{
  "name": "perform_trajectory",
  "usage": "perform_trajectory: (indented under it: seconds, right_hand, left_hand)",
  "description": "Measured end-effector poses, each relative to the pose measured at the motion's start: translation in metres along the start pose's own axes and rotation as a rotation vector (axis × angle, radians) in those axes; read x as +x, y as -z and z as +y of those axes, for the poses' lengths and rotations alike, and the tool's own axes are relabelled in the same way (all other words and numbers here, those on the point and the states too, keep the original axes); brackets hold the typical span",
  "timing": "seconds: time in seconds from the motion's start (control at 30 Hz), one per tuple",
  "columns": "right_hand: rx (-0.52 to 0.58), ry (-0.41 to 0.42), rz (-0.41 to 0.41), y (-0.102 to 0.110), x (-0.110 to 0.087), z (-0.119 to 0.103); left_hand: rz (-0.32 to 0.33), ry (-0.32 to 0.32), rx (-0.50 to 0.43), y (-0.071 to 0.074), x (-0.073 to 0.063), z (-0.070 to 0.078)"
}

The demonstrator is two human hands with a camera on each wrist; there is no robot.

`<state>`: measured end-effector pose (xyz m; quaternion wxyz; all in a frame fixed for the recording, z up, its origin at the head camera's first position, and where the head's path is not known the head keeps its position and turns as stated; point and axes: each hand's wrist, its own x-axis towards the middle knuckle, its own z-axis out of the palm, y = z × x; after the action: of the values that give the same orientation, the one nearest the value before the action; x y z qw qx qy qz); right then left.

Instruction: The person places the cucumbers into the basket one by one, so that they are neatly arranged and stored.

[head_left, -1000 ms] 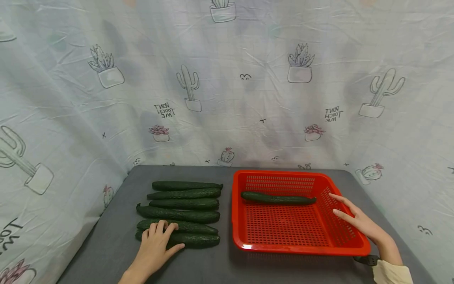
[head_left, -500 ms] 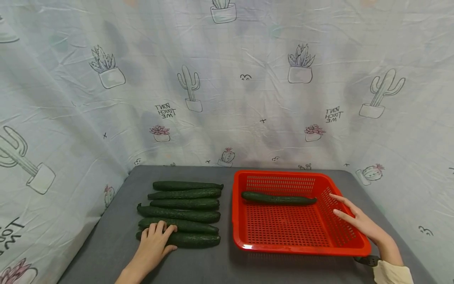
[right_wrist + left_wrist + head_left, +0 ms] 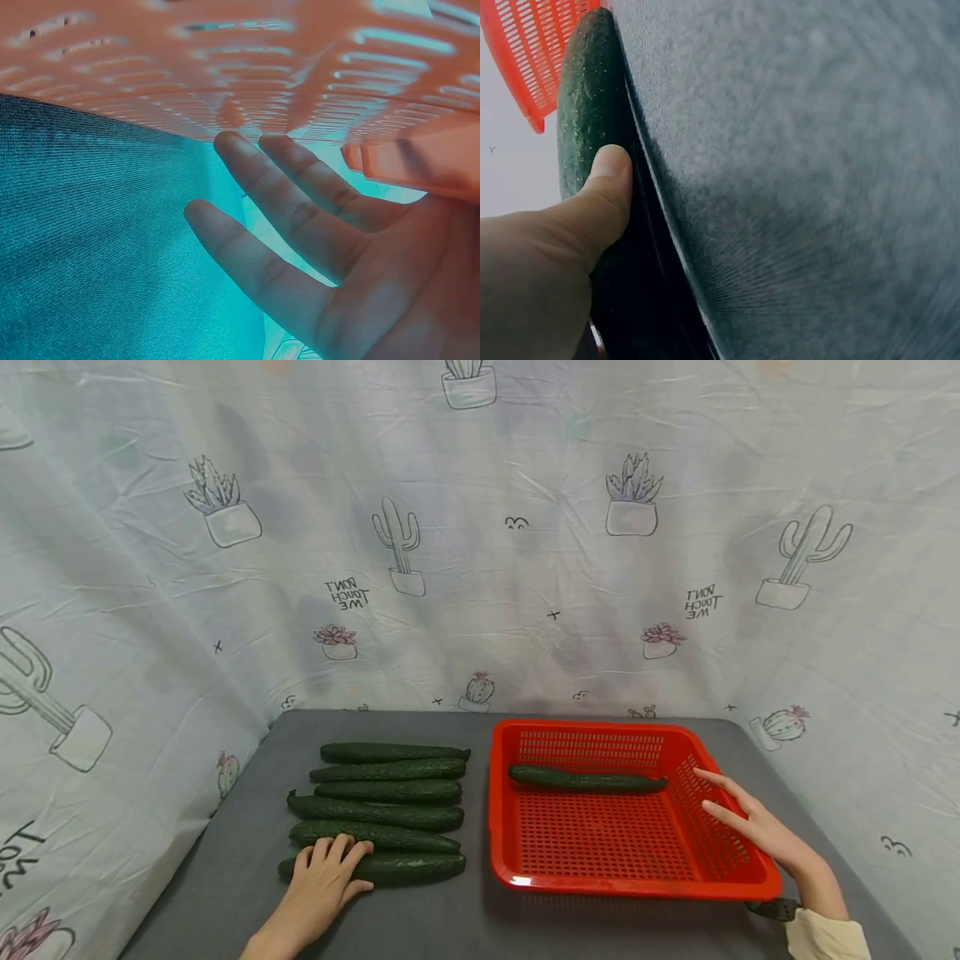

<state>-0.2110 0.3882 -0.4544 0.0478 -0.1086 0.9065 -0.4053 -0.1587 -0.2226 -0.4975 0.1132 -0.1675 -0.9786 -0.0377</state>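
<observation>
Several dark green cucumbers lie side by side on the grey table. My left hand grips the nearest cucumber, fingers over its top and far side. In the left wrist view, the thumb presses along this cucumber's near side. Another cucumber lies just beyond my fingertips. At the right, my right hand holds the side of a red plastic basket, thumb and a finger inside the rim. Other fingers spread along the outside of its slotted wall. One cucumber lies inside the basket, toward its back.
Farther back in the row are more cucumbers. The grey table ends at a patterned cloth hung at the back and sides. A dark wristband sits on my right wrist.
My left thumb has drawn in against the nearest cucumber, and my left fingers have shifted slightly toward me. That cucumber's left end has slid a little left. My right hand stays put.
</observation>
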Motion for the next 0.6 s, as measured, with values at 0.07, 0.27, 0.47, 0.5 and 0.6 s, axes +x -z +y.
perform_trajectory:
  seconds: [0.07, 0.27, 0.47, 0.5, 0.6]
  right_hand:
    - [0.001, 0.0, -0.001, 0.0, 0.0, 0.0]
    - [0.004, 0.007, -0.005, 0.0, 0.0, -0.001]
    - [0.003, 0.02, -0.004, 0.0, 0.0, 0.0]
    - [0.003, 0.021, -0.004, 0.0, 0.0, 0.0]
    - [0.005, 0.023, -0.004, 0.0, 0.0, 0.001]
  left_hand:
    - [0.002, 0.002, 0.0, 0.002, -0.001, 0.0]
    - [-0.024, 0.007, -0.053, 0.011, -0.001, 0.0]
    - [-0.036, 0.043, -0.144, 0.021, 0.0, -0.001]
    - [-0.031, 0.05, -0.15, 0.022, 0.0, -0.001]
    - [-0.01, 0.066, -0.158, 0.026, 0.0, 0.0]
